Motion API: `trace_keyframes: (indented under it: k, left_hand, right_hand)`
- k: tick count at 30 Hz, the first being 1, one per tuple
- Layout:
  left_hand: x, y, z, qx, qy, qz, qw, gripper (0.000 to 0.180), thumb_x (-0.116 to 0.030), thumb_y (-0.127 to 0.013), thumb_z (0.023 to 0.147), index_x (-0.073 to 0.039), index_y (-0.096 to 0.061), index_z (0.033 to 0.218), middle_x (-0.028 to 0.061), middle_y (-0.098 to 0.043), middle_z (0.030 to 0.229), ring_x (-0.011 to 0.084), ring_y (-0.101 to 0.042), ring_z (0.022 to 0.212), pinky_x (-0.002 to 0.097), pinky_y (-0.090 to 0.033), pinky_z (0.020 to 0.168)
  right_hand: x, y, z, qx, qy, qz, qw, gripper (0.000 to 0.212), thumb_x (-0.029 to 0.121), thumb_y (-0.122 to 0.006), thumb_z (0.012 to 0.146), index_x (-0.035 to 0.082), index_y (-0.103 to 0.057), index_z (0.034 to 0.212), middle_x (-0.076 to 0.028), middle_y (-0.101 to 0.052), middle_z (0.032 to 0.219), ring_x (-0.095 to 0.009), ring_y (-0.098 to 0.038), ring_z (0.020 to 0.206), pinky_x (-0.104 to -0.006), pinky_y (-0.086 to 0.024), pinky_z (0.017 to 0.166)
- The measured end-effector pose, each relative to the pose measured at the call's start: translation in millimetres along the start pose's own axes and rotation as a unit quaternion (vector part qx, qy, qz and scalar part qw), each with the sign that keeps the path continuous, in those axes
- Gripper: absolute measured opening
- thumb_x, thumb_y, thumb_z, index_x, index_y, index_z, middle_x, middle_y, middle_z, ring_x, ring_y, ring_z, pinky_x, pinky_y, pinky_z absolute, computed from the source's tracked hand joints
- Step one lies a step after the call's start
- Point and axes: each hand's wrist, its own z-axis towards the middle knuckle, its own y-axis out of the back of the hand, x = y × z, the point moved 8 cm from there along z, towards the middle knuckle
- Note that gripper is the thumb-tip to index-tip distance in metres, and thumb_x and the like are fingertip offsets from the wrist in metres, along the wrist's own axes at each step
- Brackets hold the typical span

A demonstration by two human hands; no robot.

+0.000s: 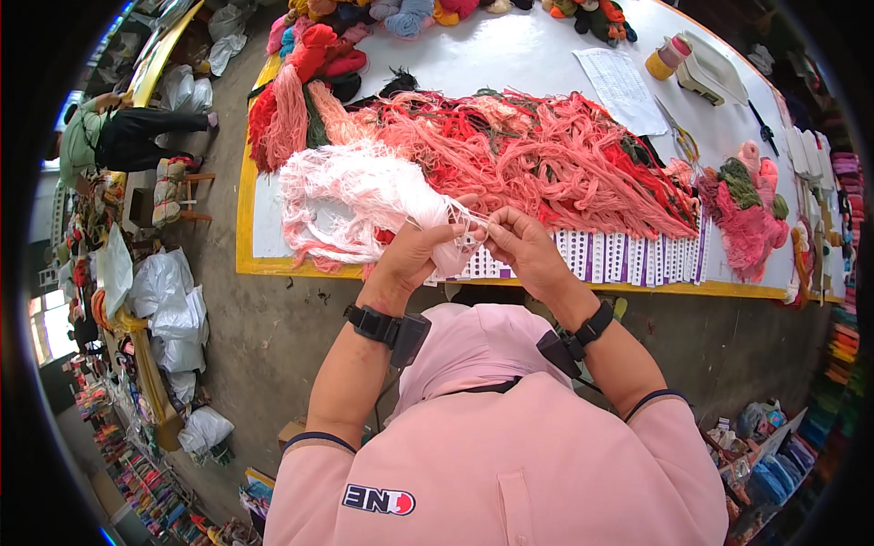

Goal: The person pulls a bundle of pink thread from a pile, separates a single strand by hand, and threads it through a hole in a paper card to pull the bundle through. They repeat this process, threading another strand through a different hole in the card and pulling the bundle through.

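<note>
My left hand (421, 247) is closed around one end of a white yarn hank (360, 187), with the loose bulk spread on the table to its left. Close beside it, my right hand (526, 247) pinches a thin white strand of the same yarn between thumb and forefinger. The strand runs taut between the two hands. Just beyond them lies a wide tangled heap of coral-pink and red yarn (537, 164) with dark green strands in it. White cards with rows of dark holes (610, 257) line the near table edge, partly under the heap.
The white table (510, 55) has a yellow rim. On it are a paper sheet (622, 91), scissors (683, 141), a cone of thread (667, 56), a pale device (712, 68) and a pink-green yarn bundle (748, 209). Another person (127, 136) is at the far left, near white bags (168, 300).
</note>
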Motion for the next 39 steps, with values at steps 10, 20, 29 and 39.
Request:
trace_keyframes:
  k: [10, 20, 29, 39]
  left_hand:
    - [3, 0, 3, -0.030, -0.016, -0.004, 0.999, 0.053, 0.003, -0.062, 0.085, 0.005, -0.046, 0.135, 0.0129, -0.063, 0.116, 0.0178, -0.064, 0.099, 0.0307, -0.054, 0.083]
    - [6, 6, 3, -0.042, -0.002, -0.011, 0.999, 0.048, -0.001, -0.056, 0.086, 0.006, -0.049, 0.133, 0.0137, -0.062, 0.118, 0.0182, -0.065, 0.096, 0.0311, -0.055, 0.080]
    - [15, 11, 4, -0.036, 0.022, -0.057, 0.997, 0.047, -0.013, -0.053, 0.092, 0.005, -0.048, 0.135, 0.0128, -0.062, 0.117, 0.0187, -0.062, 0.103, 0.0330, -0.052, 0.086]
    - [15, 6, 5, -0.011, 0.017, -0.127, 0.992, 0.055, -0.035, -0.044, 0.101, 0.002, -0.037, 0.142, 0.0141, -0.054, 0.131, 0.0227, -0.057, 0.114, 0.0377, -0.050, 0.093]
  right_hand:
    - [0, -3, -3, 0.009, -0.048, -0.146, 0.988, 0.018, 0.016, -0.063, 0.093, 0.002, -0.059, 0.104, -0.001, -0.063, 0.091, -0.005, -0.055, 0.078, -0.0213, -0.044, 0.069]
    - [-4, -7, -3, 0.010, -0.069, -0.100, 0.993, 0.024, 0.012, -0.067, 0.087, 0.000, -0.064, 0.108, -0.002, -0.066, 0.093, -0.005, -0.058, 0.080, -0.0206, -0.045, 0.070]
    - [-11, -11, 1, -0.034, -0.092, -0.114, 0.989, 0.024, 0.016, -0.067, 0.090, 0.001, -0.064, 0.107, 0.000, -0.065, 0.088, -0.005, -0.055, 0.075, -0.0199, -0.042, 0.065]
    - [-9, -12, 8, -0.014, -0.045, -0.119, 0.992, 0.016, 0.018, -0.065, 0.091, 0.003, -0.063, 0.097, 0.000, -0.061, 0.082, -0.005, -0.052, 0.070, -0.0221, -0.043, 0.063]
